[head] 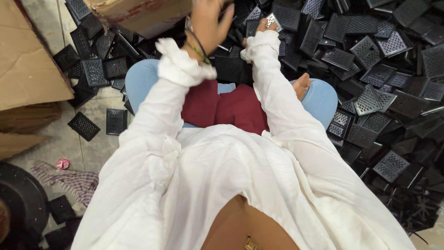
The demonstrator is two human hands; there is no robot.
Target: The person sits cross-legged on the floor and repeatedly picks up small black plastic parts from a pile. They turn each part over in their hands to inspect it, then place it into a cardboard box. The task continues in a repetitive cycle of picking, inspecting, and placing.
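Seated on the floor [92,115], the person's left hand [209,24] lifts with fingers loosely spread, while the right hand [267,24] pinches a black perforated plate [273,20] above the heap of plates [379,69].

Your left hand [209,23] is raised at the top centre of the frame, fingers loosely spread, threads circling the wrist. Your right hand [264,24] reaches forward just to its right, mostly hidden by its white cuff. Both white-sleeved arms extend forward.
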